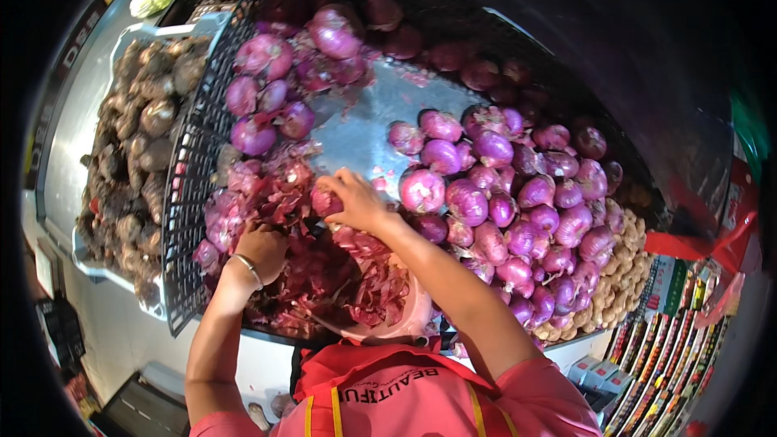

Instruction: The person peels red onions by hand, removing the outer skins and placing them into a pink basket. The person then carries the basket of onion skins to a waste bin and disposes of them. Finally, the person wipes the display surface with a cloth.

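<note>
My right hand [358, 201] reaches across a bin of red onions, its thumb and fingers around one red onion [325, 200]. To its left, my left hand [262, 252], with a bangle at the wrist, is bent down into loose red onion skins [285, 194]. Its fingertips are hidden there, so I cannot see whether they grip anything. Below both hands, a pale pink tub [419, 297] holds a heap of dry skins [382, 291]. Many whole red onions [467, 200] are piled to the right of my right hand. Other onions [264, 54] lie at the far left.
A black plastic mesh divider [188, 194] borders the bin on the left. Beyond it stands a white crate [142, 27] of brown taro-like roots [155, 115]. Bare metal surface [358, 127] shows between the onion piles. Walnuts [619, 255] lie at the right, near packaged goods [668, 352].
</note>
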### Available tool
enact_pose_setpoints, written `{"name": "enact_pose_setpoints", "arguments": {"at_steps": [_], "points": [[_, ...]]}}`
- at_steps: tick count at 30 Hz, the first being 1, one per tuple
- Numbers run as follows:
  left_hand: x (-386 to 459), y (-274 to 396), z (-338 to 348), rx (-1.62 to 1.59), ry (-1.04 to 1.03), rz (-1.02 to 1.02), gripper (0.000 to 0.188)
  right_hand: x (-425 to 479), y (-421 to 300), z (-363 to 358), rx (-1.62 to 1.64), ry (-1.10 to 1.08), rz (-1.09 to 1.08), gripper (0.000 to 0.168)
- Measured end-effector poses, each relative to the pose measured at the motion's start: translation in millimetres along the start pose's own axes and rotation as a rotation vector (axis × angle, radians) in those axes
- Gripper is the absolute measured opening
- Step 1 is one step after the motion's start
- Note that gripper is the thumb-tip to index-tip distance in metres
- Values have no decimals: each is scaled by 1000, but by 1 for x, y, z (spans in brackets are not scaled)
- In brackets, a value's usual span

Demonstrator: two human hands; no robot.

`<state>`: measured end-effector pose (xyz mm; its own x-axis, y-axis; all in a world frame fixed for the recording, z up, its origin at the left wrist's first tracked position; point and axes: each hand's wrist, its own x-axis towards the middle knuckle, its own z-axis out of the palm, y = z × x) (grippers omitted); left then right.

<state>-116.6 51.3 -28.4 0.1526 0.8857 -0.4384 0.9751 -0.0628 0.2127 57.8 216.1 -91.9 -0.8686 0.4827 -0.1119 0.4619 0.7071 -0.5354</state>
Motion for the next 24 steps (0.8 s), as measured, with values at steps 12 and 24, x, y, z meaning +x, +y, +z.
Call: {"name": "enact_pose_setpoints", "arguments": {"at_steps": [12, 24], "points": [[2, 17, -22, -346, 571, -68, 16, -171, 134, -182, -686, 608, 696, 73], [11, 37, -11, -530, 615, -49, 23, 110, 215, -186, -619, 462, 185, 72]]}}
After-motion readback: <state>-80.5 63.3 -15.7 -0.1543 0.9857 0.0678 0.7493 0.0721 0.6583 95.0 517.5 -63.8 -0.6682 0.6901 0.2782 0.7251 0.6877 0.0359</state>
